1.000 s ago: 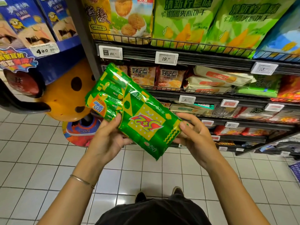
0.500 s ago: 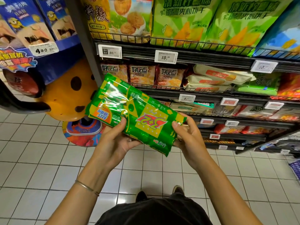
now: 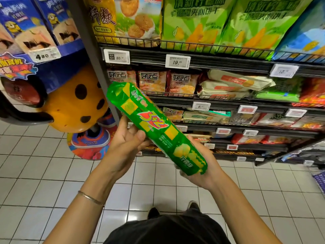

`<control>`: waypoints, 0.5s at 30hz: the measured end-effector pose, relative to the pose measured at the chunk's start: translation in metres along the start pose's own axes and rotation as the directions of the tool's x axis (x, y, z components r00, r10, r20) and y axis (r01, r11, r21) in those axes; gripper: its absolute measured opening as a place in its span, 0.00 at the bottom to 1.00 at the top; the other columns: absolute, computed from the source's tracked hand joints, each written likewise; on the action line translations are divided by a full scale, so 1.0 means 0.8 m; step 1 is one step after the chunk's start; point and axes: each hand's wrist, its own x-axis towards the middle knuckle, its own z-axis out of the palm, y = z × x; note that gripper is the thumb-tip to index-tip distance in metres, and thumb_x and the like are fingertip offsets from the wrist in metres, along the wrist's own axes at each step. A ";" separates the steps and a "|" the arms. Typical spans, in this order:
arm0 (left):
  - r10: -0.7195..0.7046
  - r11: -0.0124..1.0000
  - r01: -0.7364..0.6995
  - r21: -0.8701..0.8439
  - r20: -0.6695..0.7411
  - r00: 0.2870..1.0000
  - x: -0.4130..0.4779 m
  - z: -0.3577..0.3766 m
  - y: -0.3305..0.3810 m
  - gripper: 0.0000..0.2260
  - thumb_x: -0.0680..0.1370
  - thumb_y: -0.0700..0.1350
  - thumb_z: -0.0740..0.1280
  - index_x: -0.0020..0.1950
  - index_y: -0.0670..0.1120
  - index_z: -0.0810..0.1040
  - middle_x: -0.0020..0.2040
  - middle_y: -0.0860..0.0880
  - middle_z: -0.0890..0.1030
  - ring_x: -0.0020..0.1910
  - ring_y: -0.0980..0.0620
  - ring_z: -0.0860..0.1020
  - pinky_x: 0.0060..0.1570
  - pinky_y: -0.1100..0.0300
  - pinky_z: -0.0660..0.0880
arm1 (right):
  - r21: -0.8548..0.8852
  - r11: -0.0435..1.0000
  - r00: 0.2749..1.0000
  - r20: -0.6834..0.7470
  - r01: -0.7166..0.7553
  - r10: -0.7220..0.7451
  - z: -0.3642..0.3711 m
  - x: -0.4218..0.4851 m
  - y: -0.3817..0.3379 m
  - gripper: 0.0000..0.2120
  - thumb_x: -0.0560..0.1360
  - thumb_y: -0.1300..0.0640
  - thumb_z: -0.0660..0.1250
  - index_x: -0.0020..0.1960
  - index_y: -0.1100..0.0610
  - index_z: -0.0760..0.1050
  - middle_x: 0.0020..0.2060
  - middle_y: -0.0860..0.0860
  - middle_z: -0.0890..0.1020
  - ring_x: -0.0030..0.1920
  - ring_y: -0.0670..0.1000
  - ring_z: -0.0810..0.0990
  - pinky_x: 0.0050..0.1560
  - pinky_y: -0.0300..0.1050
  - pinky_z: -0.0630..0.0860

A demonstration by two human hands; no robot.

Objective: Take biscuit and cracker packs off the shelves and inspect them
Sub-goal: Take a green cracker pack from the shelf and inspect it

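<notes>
A long green and yellow cracker pack (image 3: 154, 127) marked "3+2" slants from upper left to lower right in front of the shelves. My left hand (image 3: 126, 147) grips its middle from below, thumb pressed on the front edge. My right hand (image 3: 202, 171) cups the pack's lower right end, mostly hidden under the wrapper. The pack shows a narrow side with pictured crackers near its lower end.
Black wire shelves (image 3: 202, 60) at the right hold many biscuit bags with white price tags (image 3: 177, 61). A grey upright post (image 3: 91, 55) stands just behind the pack. An orange spotted display figure (image 3: 75, 103) and blue boxes (image 3: 26, 27) stand at left. White floor tiles (image 3: 44, 173) lie below.
The pack has been turned about its length from its broad front to a narrower side and now slants more steeply. My right hand moved lower under its end; my left hand shifted to its middle.
</notes>
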 end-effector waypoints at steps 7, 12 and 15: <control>-0.012 1.000 0.013 0.015 -0.085 0.996 -0.001 0.001 0.000 0.48 0.68 0.53 0.80 0.82 0.47 0.59 0.52 0.51 0.86 0.58 0.48 0.83 0.64 0.37 0.76 | -0.105 0.986 0.991 -0.004 -0.131 0.132 -0.005 0.005 0.002 0.31 0.72 0.29 0.68 0.56 0.55 0.83 0.42 0.56 0.82 0.33 0.52 0.78 0.30 0.40 0.72; -0.048 0.997 0.055 0.051 -0.137 0.989 -0.002 0.002 -0.001 0.63 0.54 0.67 0.85 0.81 0.45 0.62 0.60 0.49 0.85 0.63 0.46 0.82 0.58 0.45 0.80 | -0.146 0.979 0.989 0.020 -0.140 0.145 -0.007 0.002 0.000 0.35 0.75 0.25 0.61 0.55 0.55 0.85 0.43 0.57 0.83 0.34 0.53 0.80 0.29 0.41 0.75; -0.067 0.997 0.072 0.021 -0.172 0.983 -0.001 0.000 -0.004 0.59 0.52 0.69 0.85 0.76 0.45 0.67 0.62 0.47 0.84 0.60 0.47 0.83 0.55 0.49 0.82 | -0.191 0.974 0.991 0.026 -0.122 0.130 -0.009 -0.001 -0.002 0.36 0.76 0.25 0.59 0.58 0.54 0.85 0.44 0.58 0.84 0.35 0.54 0.82 0.30 0.42 0.76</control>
